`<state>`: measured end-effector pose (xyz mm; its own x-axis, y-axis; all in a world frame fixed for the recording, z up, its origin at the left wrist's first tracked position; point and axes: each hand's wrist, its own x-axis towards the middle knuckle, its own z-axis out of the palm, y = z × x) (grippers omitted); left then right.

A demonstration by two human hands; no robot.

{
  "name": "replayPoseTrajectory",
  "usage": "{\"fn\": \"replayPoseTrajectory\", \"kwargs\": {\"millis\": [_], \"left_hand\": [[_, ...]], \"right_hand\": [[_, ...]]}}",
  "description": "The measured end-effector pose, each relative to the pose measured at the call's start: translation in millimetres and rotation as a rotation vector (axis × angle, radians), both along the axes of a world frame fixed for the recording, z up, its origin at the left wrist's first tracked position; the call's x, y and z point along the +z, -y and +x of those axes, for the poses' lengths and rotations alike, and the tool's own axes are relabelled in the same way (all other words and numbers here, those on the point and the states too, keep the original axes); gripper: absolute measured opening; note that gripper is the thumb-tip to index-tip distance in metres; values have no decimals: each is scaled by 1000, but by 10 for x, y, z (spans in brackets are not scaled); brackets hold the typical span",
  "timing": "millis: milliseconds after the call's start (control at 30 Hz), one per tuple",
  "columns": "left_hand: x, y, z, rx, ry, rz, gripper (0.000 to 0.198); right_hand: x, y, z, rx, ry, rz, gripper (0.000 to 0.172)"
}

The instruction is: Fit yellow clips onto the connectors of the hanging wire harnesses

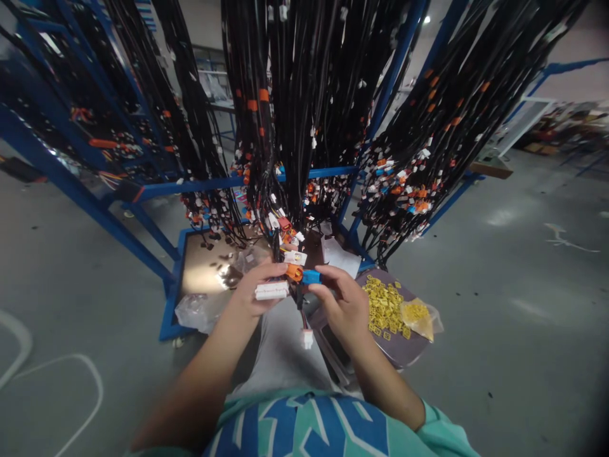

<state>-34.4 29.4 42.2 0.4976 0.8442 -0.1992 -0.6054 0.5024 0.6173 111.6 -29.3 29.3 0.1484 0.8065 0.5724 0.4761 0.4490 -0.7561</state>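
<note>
My left hand (259,289) is closed around an orange connector (294,272), with a white connector (272,291) lying across its fingers. Thumb and forefinger of my right hand (345,301) pinch a blue connector (311,277). The blue and orange connectors sit end to end; whether they are joined I cannot tell. Black cables run up from them into a hanging wire bundle (272,190). Below my hands a small white plug (307,339) dangles on short wires. A white connector (295,258) and a red connector (284,223) hang just above my fingers.
Many black wire harnesses (304,82) hang from a blue rack (195,184) in front of me. At the right, a stool (404,355) bears loose yellow clips (383,304) and a plastic bag (421,316) of them. Clear plastic bags (200,311) lie on the rack's base at left.
</note>
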Motion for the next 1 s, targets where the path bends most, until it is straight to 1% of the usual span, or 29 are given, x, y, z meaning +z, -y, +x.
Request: {"fn": "replayPoseTrajectory", "kwargs": {"millis": [133, 233, 300, 400, 500, 667, 733, 833, 1000], "left_hand": [[-59, 16, -43, -110, 77, -48, 26], [-92, 16, -72, -151, 106, -67, 36], [-99, 15, -80, -156, 104, -58, 44], [-90, 19, -76, -149, 84, -35, 53], [-74, 28, -65, -151, 57, 5, 62], [-84, 38, -56, -148, 34, 54, 68], [-96, 41, -52, -151, 35, 55, 69], [-99, 56, -39, -149, 38, 51, 70], [-60, 90, -21, -109, 36, 55, 71]], "right_hand": [[-19, -2, -32, -9, -5, -38, 16], [-46, -16, -61, 14, 43, -3, 14], [-49, -26, -77, 6, 89, 48, 12], [-31, -36, -98, -51, 166, 125, 11], [-9, -45, -115, -106, 208, 171, 14], [-5, -50, -134, -143, 152, 112, 25], [-14, -48, -147, -139, 113, 77, 27], [-34, -43, -176, -126, 54, 76, 27], [-62, -36, -217, -96, 29, 46, 29]]}}
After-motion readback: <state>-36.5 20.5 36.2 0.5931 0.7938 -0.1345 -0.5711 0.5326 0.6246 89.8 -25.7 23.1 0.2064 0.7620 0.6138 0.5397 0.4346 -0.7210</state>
